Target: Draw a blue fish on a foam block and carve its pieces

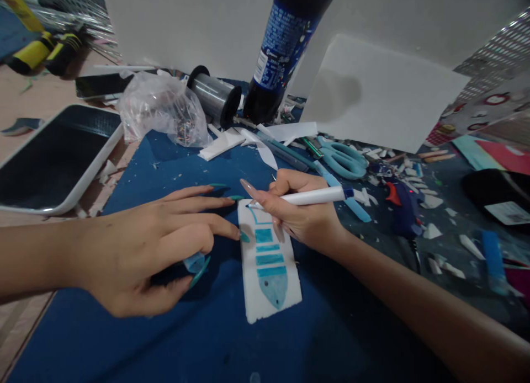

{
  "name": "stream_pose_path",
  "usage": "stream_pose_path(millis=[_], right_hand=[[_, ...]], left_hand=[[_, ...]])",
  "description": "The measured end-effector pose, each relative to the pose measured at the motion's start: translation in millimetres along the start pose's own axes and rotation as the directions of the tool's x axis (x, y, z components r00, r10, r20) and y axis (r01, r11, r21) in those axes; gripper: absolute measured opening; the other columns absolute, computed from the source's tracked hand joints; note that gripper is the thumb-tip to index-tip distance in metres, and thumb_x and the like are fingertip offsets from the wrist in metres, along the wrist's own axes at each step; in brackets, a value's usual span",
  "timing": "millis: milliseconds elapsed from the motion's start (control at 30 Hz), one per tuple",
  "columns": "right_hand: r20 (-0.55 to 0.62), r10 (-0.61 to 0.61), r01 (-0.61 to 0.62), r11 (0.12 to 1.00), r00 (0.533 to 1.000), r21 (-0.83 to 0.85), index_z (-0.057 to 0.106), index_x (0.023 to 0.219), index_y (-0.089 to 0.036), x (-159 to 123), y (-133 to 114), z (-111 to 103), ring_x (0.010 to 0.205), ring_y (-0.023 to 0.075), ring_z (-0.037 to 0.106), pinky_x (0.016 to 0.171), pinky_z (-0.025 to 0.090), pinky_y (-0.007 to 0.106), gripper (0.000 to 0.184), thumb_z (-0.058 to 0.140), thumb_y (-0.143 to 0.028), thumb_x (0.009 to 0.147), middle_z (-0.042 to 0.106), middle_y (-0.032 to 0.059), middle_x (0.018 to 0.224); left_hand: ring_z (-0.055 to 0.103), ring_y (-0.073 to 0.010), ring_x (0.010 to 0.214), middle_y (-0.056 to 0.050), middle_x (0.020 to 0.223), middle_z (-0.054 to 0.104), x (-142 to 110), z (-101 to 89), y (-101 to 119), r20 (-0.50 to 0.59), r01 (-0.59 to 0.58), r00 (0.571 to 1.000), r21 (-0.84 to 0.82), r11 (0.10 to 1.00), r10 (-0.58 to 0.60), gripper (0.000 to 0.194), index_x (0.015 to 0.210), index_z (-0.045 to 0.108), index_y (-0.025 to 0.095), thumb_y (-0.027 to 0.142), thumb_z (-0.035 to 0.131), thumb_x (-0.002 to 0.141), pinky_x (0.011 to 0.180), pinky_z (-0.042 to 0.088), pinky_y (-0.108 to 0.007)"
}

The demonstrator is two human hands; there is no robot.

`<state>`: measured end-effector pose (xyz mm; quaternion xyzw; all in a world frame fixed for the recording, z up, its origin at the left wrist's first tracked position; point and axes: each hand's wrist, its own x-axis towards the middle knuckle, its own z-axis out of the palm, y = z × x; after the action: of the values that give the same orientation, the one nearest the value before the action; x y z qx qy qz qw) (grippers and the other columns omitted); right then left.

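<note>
Blue surface under everything central, scraps scattered at 2 o'clock; I read clock positions from the white piece mid-view. That piece lies flat, long side running 6 to 12, with a blue fish drawing: head at the 6 end, filled bands up the middle, bare outline at the 12 end.

My left hand is at 9, palm down, fingers spread, tips at the piece's left edge. Light-blue bit shows by its thumb; I can't tell if it's pinched. My right hand, at 1, pinches a white marker, tip at the outline by the piece's 11 o'clock corner, blue end pointing to 3.

Farther out: dark-blue glue gun at 2, dark-screened phone at 10, light-blue scissors at 1. Beyond those, I get a clear plastic bag and wire spool, both 11; dark bottle, blue label, 12; white sheet, 1.
</note>
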<state>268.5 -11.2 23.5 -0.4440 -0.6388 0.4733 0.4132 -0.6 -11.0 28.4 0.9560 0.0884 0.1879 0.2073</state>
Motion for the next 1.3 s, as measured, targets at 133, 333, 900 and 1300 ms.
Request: stream_pose_path(millis=[133, 333, 900, 1300], right_hand=[[-0.006, -0.009, 0.009, 0.999, 1.0, -0.041, 0.042, 0.057, -0.023, 0, -1, -1, 0.05, 0.0098, 0.042, 0.047, 0.03, 0.026, 0.049, 0.078, -0.031, 0.089, 0.047, -0.0052, 0.053], [0.021, -0.06, 0.062, 0.993, 0.998, -0.102, 0.039, 0.057, -0.023, 1, -3, -4, 0.051, 0.0098, 0.039, 0.05, 0.03, 0.027, 0.047, 0.073, -0.025, 0.09, 0.043, -0.0062, 0.052], [0.015, -0.163, 0.163, 0.965, 0.987, -0.205, 0.029, 0.056, -0.024, -1, -9, -7, 0.048, 0.0091, 0.035, 0.052, 0.032, 0.029, 0.048, 0.062, -0.014, 0.089, 0.037, -0.0071, 0.051], [0.003, -0.205, 0.196, 0.933, 0.979, -0.302, 0.025, 0.054, -0.024, -4, -11, -12, 0.043, 0.0081, 0.035, 0.046, 0.031, 0.027, 0.047, 0.058, -0.009, 0.084, 0.038, -0.006, 0.047]], left_hand=[[0.042, -0.0354, 0.16, -0.013, 0.144, 0.072, 0, -0.5, -1, 0.011, 0.003, 1.0, 0.007, 1.0, -0.004, 0.021, 0.108, 0.047, 0.025, 0.015, 0.051, 0.09, 0.13, 0.036, -0.068], [0.053, -0.034, 0.153, -0.016, 0.139, 0.075, 3, -4.5, -2, 0.054, -0.025, 0.998, 0.011, 1.0, 0.025, 0.026, 0.116, 0.053, 0.021, 0.017, 0.052, 0.091, 0.131, 0.038, -0.059], [0.041, -0.0301, 0.161, -0.011, 0.148, 0.07, 3, -3.7, 0, 0.08, -0.009, 0.997, 0.051, 0.999, 0.005, 0.029, 0.12, 0.052, 0.02, 0.017, 0.053, 0.091, 0.139, 0.024, -0.051], [0.038, -0.0282, 0.163, -0.009, 0.149, 0.069, 3, -2.8, -1, 0.069, -0.02, 0.997, 0.061, 0.998, 0.016, 0.027, 0.116, 0.05, 0.022, 0.017, 0.052, 0.09, 0.139, 0.023, -0.047]])
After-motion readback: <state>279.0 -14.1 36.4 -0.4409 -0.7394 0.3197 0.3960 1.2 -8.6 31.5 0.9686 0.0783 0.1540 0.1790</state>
